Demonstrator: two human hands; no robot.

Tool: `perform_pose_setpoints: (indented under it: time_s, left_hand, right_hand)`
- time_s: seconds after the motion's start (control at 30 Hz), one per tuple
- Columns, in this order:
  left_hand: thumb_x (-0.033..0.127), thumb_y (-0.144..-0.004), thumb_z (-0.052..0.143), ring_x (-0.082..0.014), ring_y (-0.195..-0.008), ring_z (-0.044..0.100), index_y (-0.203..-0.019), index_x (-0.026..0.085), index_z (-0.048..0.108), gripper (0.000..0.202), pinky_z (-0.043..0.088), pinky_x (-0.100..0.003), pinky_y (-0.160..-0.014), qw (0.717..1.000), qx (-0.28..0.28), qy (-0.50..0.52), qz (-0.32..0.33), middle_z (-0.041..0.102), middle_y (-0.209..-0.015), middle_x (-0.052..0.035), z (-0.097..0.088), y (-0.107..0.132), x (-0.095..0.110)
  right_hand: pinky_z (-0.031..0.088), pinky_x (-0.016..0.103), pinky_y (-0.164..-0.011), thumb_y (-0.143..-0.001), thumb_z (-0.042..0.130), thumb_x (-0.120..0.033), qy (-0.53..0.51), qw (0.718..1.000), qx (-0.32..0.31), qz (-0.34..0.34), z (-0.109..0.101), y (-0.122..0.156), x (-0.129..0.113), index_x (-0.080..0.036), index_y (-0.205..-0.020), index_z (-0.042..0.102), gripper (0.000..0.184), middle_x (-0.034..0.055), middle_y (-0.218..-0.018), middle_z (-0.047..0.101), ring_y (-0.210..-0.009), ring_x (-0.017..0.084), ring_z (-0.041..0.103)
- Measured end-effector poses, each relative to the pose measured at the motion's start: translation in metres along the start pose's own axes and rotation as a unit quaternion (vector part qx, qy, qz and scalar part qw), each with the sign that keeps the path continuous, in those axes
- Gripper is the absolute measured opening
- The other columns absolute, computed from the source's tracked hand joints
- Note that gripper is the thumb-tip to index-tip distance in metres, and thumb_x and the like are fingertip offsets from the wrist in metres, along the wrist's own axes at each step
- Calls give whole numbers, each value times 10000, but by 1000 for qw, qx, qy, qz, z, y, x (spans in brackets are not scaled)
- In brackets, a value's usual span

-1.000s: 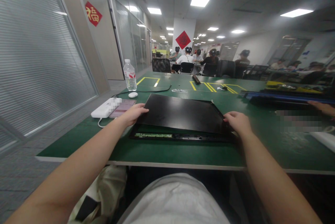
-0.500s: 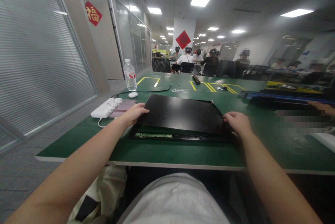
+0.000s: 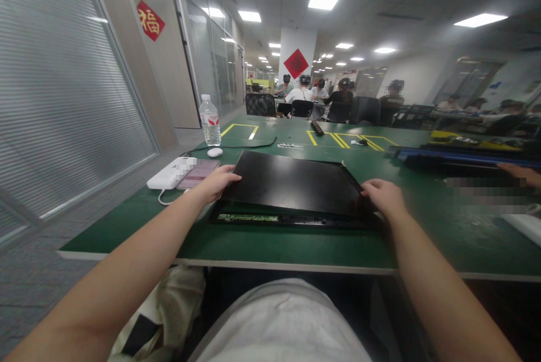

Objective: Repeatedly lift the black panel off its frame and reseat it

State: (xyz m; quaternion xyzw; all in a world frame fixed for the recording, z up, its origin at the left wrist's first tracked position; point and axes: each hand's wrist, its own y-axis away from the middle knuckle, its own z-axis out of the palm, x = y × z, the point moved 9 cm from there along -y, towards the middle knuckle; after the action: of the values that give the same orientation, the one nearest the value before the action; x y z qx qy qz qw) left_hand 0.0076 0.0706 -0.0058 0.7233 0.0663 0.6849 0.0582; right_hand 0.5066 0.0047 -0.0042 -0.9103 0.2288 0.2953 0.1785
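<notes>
A flat black screen panel (image 3: 291, 181) lies slightly askew over a shallow black frame (image 3: 304, 221). Along the frame's near side a green circuit board strip (image 3: 247, 217) is exposed. At the panel's left edge, my left hand (image 3: 218, 182) is closed, thumb on top and fingers partly hidden underneath. My right hand (image 3: 382, 195) pinches at the right edge, where panel and frame meet; whether it grips the panel alone or the frame too, I cannot tell.
Left of the panel are a white power bank (image 3: 169, 175), a pinkish phone (image 3: 198, 174), a white oval case (image 3: 214, 152) and a water bottle (image 3: 210, 120). Small parts (image 3: 289, 145) and a dark strip (image 3: 316, 128) lie behind. Another person's hand (image 3: 518, 173) is at the right.
</notes>
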Motion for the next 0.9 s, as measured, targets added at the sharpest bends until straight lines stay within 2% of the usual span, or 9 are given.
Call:
perform_pose_setpoints:
  time_s: [0.23, 0.47, 0.7, 0.9]
  left_hand:
    - [76, -686, 729, -241, -763, 776, -1112, 165, 739, 435, 629, -328, -700, 998, -8, 57, 20, 816, -891, -77, 1, -4, 2]
    - [151, -574, 859, -256, -936, 760, -1044, 149, 762, 481, 592, -350, -850, 996, -17, 36, 73, 805, -1067, -115, -8, -15, 4]
    - [227, -483, 907, -315, -955, 747, -966, 172, 771, 505, 578, -405, -843, 995, 20, -49, 84, 809, -986, -111, -19, -20, 1]
    - [160, -509, 857, -348, -1002, 729, -782, 206, 766, 292, 561, -418, -899, 984, 59, -135, 99, 798, -867, -87, -21, -15, 6]
  right_hand:
    - [522, 296, -613, -791, 592, -334, -40, 999, -1, 3, 2, -2, 5, -192, -937, 768, 269, 76, -829, 779, -680, 220, 693]
    - [521, 294, -625, -792, 580, -337, -38, 999, 0, 7, 1, -1, 3, -197, -928, 766, 270, 68, -813, 775, -695, 217, 691]
    - [518, 295, -618, -777, 588, -364, -62, 998, -3, 2, 4, -7, 8, -193, -938, 768, 295, 75, -802, 774, -685, 221, 687]
    - [489, 295, -605, -765, 593, -407, -68, 998, -4, -7, 5, -9, 10, -195, -931, 777, 326, 75, -798, 773, -685, 223, 672]
